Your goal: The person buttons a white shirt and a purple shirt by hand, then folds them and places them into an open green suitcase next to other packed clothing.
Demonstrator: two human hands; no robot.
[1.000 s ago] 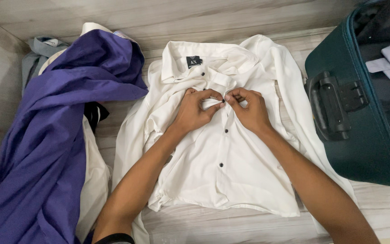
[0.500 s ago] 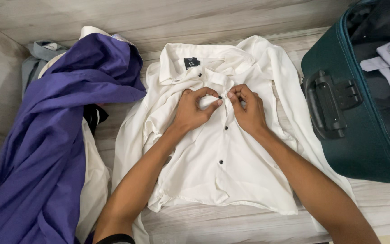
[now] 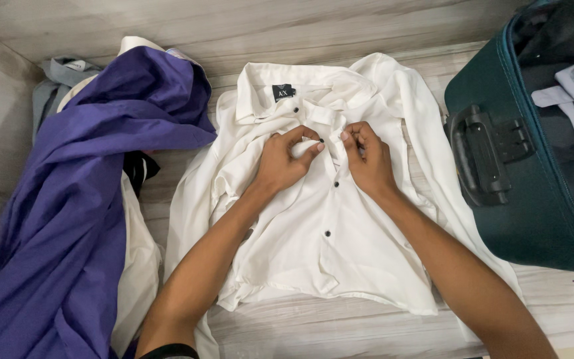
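Pinching placket of white shirt (image 3: 340, 226) near upper button, you had left hand (image 3: 282, 161) and right hand (image 3: 365, 159) nearly touching, fingers narrow on cloth. Shirt lay flat on floor (image 3: 340, 26), collar away, button line running toward you, between purple garment (image 3: 81, 199) and green suitcase (image 3: 533, 199).

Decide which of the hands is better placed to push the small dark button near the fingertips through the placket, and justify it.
Probably the left hand: its thumb and forefinger tips lie right beside the dark button on the white shirt. The right hand pinches the placket edge slightly aside, suiting it to steadying the cloth.
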